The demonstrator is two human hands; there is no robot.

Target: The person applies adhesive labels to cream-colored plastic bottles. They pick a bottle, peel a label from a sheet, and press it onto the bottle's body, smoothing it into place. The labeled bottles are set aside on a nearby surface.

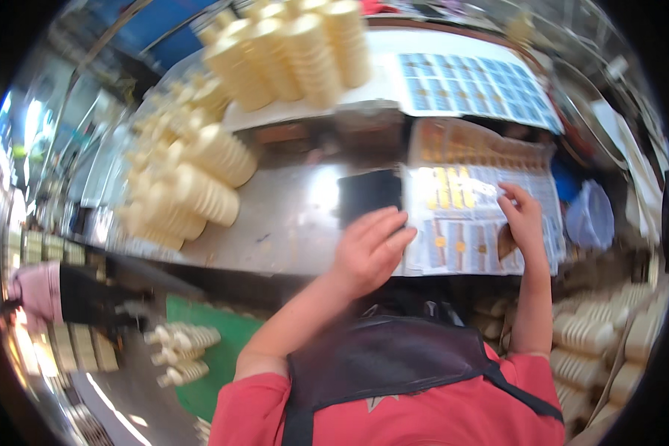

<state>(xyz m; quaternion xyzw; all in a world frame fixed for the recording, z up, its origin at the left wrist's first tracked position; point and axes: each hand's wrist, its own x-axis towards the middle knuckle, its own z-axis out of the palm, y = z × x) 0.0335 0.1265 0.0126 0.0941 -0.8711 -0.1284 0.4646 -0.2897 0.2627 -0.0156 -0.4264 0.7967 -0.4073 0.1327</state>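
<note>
1. Closest to my camera is the dark apron (390, 360) over a red shirt (431, 420), right below the front edge of the metal table (275, 249). Not much elbow room there imo.
2. Right hand (525, 215) is over the printed label sheets (464, 215), which lie at the right end of the table. Thumb and index are bent close together; I honestly can't tell whether there's a label between them.
3. Left hand (373, 249) hangs by the near side of a black pad (368, 195), fingers loosely stretched, nothing in it that I can see.
4. What I'd worry about: the sheets look overlapped and loose, so a dragging wrist could shift or crease them. Glare washes out part of the printing, so I could easily misjudge where a label's edge is.
5. Other risk: cream bottles (215, 178) lie piled at the left, with upright bottles (297, 63) behind. A wide left elbow swing might start one rolling.
6. Edges: the sheets reach about to the front lip, a blue-printed sheet (472, 88) sits beyond them, and a translucent plastic container (590, 215) hems in the right side.
7. Best room for moving, I reckon, is the metal stretch between the piled bottles and the pad.
</note>
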